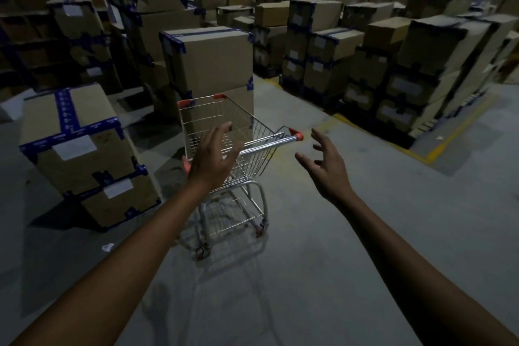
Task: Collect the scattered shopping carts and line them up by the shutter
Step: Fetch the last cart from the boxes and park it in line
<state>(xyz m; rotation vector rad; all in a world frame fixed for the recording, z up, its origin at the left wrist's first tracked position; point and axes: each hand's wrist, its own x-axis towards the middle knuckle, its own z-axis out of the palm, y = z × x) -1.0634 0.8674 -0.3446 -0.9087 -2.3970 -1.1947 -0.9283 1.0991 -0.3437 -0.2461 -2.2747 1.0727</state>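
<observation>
Cart point(254, 159): one wire shopping cart, basket empty as far as the dim light shows, standing on the concrete floor point(309, 261) in a warehouse aisle. Its nose is close to a stack of taped boxes point(207, 59), and another box stack point(75, 143) stands to its left. No shutter in view. The handle point(269, 144) faces the person, and its long axis runs from low left to high right across the view, with an orange cap at each end. So the cart sits skewed to the reach, not square. Left grip point(214, 157): fingers spread and straight, palm down, over the left half of the handle and closed on nothing. It probably hovers just above the bar, but blur and shadow hide whether there is contact. Right grip point(325, 168): fingers spread and loosely bent, also empty, out past the right cap of the handle, beside it and clearly apart. The left is the nearer hand. The right has to come in leftward and forward to reach the bar. Judged step: taking hold of the handle, nothing gripped yet. With the bar angled and the nose near the boxes, the likely need is to pull back and swing before pushing. A yellow floor line point(455, 132) marks the pallet bay to the right.
</observation>
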